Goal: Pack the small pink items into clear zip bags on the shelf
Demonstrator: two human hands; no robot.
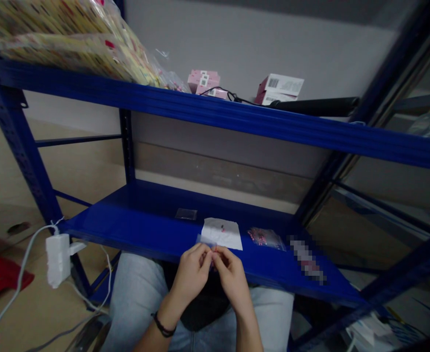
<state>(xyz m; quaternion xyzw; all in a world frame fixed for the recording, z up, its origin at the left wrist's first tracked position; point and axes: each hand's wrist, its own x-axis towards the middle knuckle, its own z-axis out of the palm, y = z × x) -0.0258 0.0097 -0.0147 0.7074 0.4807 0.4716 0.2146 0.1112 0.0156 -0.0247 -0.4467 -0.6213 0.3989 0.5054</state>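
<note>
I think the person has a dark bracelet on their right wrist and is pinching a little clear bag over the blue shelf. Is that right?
Not quite: the head view shows the dark bracelet on the left wrist. The left hand and right hand do pinch the little clear bag over the blue shelf.

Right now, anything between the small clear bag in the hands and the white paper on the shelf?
Nothing visible. The small clear bag, pinched by the left hand and right hand, overlaps the white paper's lower corner in this view; whether they touch can't be told.
</note>
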